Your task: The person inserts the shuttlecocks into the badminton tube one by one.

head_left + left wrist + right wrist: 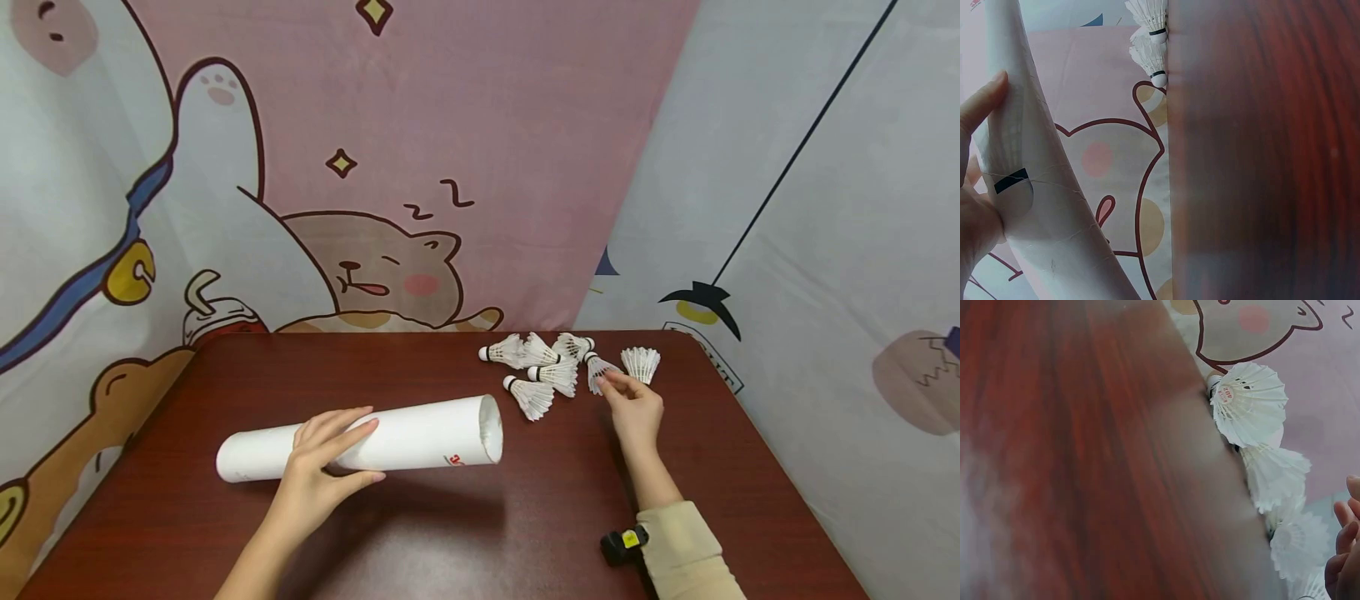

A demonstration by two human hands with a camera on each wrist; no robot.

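My left hand (318, 467) holds a long white tube (427, 435) around its middle, thumb below and fingers over the top. The tube's open end faces right and its shadow falls on the table below it. In the left wrist view, a shuttlecock picture with a dark band shows on the tube's side (1054, 206). My right hand (636, 408) reaches to the back right, its fingertips right at the feather skirt of a shuttlecock (597, 367). In the right wrist view, the bent fingers (1347, 534) appear beside a pale shuttlecock (1300, 544).
Several white feather shuttlecocks (553, 375) lie clustered near the back edge of the dark red-brown table (375, 375). Another shuttlecock (641, 363) stands skirt up to their right. Behind the table hangs a cartoon-printed cloth (525, 167). A small black device (622, 546) is at my right wrist.
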